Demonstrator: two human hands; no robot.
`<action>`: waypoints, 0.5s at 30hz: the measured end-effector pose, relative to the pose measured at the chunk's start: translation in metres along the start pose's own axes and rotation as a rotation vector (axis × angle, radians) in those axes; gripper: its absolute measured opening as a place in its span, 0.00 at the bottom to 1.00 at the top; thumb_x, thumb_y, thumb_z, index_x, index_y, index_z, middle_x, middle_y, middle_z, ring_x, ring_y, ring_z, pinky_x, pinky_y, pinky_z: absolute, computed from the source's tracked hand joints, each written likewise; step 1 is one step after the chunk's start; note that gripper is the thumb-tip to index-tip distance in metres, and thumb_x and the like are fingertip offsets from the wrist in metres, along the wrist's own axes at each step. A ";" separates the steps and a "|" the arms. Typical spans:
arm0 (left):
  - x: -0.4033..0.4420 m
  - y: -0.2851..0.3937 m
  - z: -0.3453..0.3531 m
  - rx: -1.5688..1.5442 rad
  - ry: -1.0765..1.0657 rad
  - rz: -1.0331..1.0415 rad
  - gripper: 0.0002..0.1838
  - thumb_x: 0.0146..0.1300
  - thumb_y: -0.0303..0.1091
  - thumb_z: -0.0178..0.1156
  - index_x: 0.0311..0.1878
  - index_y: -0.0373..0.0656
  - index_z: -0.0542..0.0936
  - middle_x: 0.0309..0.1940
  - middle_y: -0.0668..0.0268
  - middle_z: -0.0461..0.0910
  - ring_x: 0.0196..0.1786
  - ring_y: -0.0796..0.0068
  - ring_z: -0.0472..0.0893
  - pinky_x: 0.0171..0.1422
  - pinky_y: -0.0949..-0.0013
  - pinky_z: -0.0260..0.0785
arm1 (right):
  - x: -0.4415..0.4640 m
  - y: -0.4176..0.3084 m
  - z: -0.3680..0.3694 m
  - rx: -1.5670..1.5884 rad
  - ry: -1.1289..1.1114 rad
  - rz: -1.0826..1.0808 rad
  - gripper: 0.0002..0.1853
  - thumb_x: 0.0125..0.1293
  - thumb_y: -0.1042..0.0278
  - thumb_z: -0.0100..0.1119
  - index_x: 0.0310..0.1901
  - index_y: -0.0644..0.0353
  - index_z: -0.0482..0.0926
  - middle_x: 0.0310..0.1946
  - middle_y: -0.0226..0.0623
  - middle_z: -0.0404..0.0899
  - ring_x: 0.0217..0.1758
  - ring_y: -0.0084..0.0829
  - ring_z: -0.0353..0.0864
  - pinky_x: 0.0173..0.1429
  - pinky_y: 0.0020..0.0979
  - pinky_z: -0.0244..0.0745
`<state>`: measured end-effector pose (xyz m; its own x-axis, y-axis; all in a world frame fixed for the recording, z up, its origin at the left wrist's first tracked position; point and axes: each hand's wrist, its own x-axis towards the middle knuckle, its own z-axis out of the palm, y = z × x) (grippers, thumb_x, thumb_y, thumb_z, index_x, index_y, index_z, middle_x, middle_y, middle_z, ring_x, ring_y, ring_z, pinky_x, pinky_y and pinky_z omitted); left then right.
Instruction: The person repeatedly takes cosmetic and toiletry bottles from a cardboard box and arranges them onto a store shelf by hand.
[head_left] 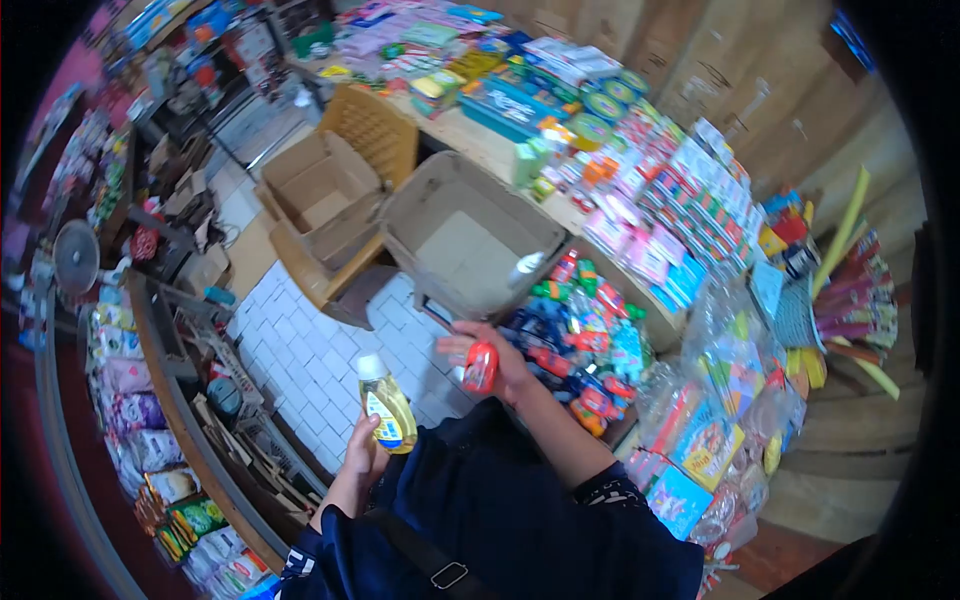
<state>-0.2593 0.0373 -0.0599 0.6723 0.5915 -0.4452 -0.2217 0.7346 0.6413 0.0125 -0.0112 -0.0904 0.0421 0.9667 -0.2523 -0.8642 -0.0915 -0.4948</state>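
My left hand (362, 448) is wrapped around the lower side of a clear bottle of yellow liquid (391, 418) with a white cap and a label on its front. The bottle is nearly upright, leaning slightly. In my right hand (508, 365) is a small red bottle (481, 367), held against the palm, with some fingers stretched out to the left. Its far end is partly hidden. Just beyond my right hand stands a large open cardboard box (450, 235), with one white bottle (526, 268) inside near its right corner.
Right of my hand, another box holds several red, blue and green bottles (590, 330). A smaller open carton (318, 190) sits on a yellow chair (385, 130). Packaged goods (690, 195) cover the long table. A shelf of packets (150, 410) runs along the left.
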 end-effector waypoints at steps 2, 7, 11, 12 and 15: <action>-0.010 0.025 0.002 -0.032 -0.054 0.060 0.38 0.59 0.45 0.57 0.70 0.41 0.56 0.62 0.58 0.69 0.60 0.61 0.73 0.64 0.57 0.66 | 0.027 0.023 0.045 -0.277 -0.128 0.040 0.27 0.73 0.51 0.40 0.63 0.63 0.66 0.61 0.46 0.70 0.65 0.38 0.67 0.64 0.36 0.64; -0.040 0.067 -0.082 -0.118 -0.017 0.055 0.37 0.61 0.47 0.55 0.69 0.38 0.57 0.61 0.55 0.70 0.61 0.56 0.73 0.67 0.54 0.63 | 0.106 0.119 0.127 -0.593 -0.451 0.207 0.29 0.73 0.48 0.40 0.66 0.62 0.63 0.66 0.39 0.64 0.69 0.31 0.60 0.71 0.32 0.53; -0.068 0.126 -0.145 -0.132 -0.013 0.157 0.36 0.61 0.48 0.57 0.67 0.38 0.60 0.57 0.55 0.73 0.58 0.60 0.75 0.67 0.56 0.64 | 0.178 0.198 0.178 -0.769 -0.620 0.249 0.28 0.74 0.50 0.41 0.68 0.60 0.60 0.64 0.36 0.65 0.66 0.27 0.62 0.69 0.30 0.57; -0.078 0.137 -0.162 -0.137 -0.011 0.192 0.36 0.61 0.48 0.58 0.66 0.38 0.61 0.56 0.56 0.74 0.57 0.61 0.76 0.66 0.57 0.65 | 0.191 0.213 0.195 -0.836 -0.670 0.206 0.28 0.74 0.51 0.41 0.69 0.59 0.59 0.64 0.35 0.66 0.66 0.27 0.64 0.68 0.30 0.58; -0.106 0.161 -0.212 -0.027 0.227 0.389 0.32 0.62 0.40 0.59 0.67 0.39 0.61 0.55 0.62 0.74 0.56 0.70 0.75 0.63 0.66 0.66 | 0.230 0.239 0.259 -0.842 -0.646 0.223 0.27 0.74 0.54 0.43 0.69 0.58 0.60 0.62 0.37 0.69 0.59 0.25 0.70 0.62 0.29 0.65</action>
<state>-0.5161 0.1638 -0.0419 0.3643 0.8810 -0.3019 -0.4473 0.4499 0.7730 -0.3144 0.2513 -0.0512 -0.5584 0.8284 -0.0436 -0.1880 -0.1775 -0.9660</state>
